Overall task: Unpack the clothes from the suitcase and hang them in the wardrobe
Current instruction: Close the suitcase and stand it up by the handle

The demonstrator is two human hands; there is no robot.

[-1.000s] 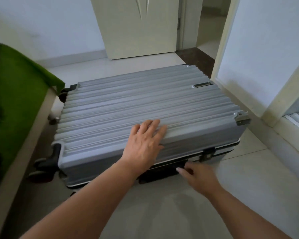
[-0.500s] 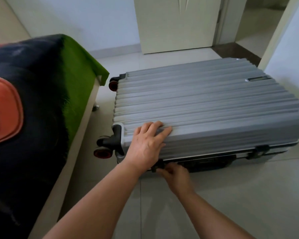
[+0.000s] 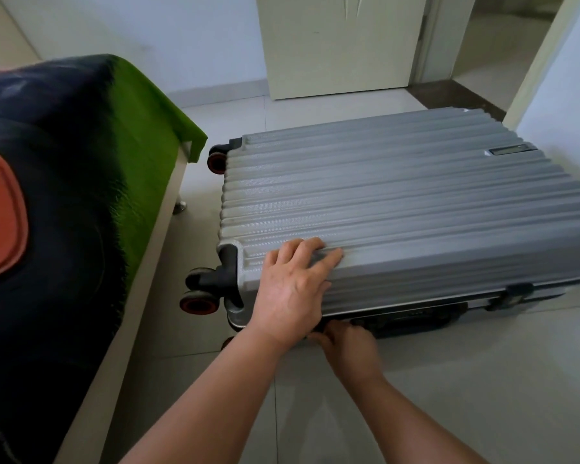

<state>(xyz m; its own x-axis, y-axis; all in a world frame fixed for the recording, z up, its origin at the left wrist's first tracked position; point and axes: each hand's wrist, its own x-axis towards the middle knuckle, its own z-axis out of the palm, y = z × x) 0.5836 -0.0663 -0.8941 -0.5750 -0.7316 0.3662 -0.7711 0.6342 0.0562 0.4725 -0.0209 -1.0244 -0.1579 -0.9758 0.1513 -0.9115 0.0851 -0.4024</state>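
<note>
Tiled floor (image 3: 449, 380) bears flat suitcase (image 3: 399, 209), wheels leftward; left hand (image 3: 292, 289) spread, right hand (image 3: 349, 343) unclear.

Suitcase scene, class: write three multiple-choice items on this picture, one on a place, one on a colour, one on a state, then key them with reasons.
1. Where does the left hand rest?
A. On the bed
B. On the suitcase lid, near its front corner
C. On the door

2. What colour is the suitcase shell?
A. Silver-grey
B. Red
C. Black

3. What state is the suitcase in?
A. Wide open
B. Standing upright
C. Lying flat, lid shut

Key: 1 B, the palm lies on the ribbed lid; 2 A, the ribbed shell is silver-grey; 3 C, it lies on the floor with no clothes showing while the right hand reaches its front edge.
</note>
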